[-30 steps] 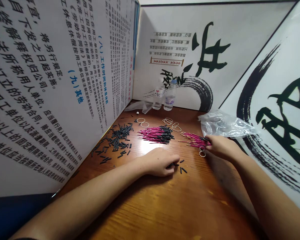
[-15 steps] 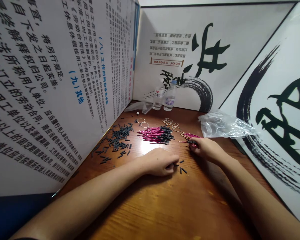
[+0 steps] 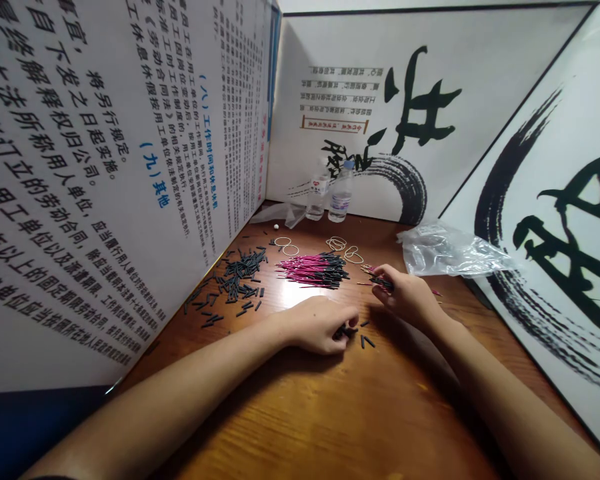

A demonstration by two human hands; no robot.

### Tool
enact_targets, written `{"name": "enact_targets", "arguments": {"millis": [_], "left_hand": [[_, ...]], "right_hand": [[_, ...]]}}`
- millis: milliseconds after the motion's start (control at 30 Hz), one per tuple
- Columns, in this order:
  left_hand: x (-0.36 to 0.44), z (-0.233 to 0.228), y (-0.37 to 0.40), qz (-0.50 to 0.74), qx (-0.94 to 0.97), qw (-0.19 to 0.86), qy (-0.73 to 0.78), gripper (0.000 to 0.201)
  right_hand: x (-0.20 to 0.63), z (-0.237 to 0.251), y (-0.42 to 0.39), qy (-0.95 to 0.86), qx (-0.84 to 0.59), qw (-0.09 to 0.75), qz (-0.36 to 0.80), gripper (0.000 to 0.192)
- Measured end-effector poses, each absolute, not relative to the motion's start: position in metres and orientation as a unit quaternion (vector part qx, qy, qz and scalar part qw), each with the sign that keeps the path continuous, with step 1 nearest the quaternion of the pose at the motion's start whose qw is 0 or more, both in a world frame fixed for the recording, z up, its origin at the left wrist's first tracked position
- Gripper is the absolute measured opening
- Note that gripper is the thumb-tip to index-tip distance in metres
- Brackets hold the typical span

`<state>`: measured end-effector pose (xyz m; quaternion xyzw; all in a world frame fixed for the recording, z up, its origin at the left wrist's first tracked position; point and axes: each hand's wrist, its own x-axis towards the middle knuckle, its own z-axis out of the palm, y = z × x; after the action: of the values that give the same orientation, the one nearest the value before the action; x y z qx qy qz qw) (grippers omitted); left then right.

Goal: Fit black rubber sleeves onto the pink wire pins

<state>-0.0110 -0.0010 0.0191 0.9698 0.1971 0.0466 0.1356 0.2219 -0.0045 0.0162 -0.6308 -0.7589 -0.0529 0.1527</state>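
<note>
My left hand rests on the wooden table, fingers curled around a few short black tubes. My right hand lies a little to the right and farther back, pinching pink wires with black ends from a small pile that it mostly covers. A larger bundle of pink wires with black tips lies just beyond both hands. A scatter of loose black tubes spreads at the left by the printed board.
Several rubber bands lie behind the bundle. Two small plastic bottles stand at the back. A crumpled clear plastic bag sits at the right. Printed boards wall in the table on three sides.
My right hand has drawn left and nearer, from the right edge of the small wire pile toward my left hand, bringing wires with it. My left hand stays in place.
</note>
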Motion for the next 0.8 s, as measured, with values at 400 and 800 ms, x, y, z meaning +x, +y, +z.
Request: {"name": "enact_targets", "arguments": {"millis": [400,800], "left_hand": [[-0.012,0.015,0.016,0.116,0.861,0.454,0.199,0.006],[-0.013,0.010,0.026,0.280,0.654,0.649,0.270,0.003]], "right_hand": [[0.207,0.027,-0.020,-0.759,-0.534,0.357,-0.109,0.011],[0.178,0.018,-0.024,-0.830,-0.477,0.269,0.110,0.008]]}}
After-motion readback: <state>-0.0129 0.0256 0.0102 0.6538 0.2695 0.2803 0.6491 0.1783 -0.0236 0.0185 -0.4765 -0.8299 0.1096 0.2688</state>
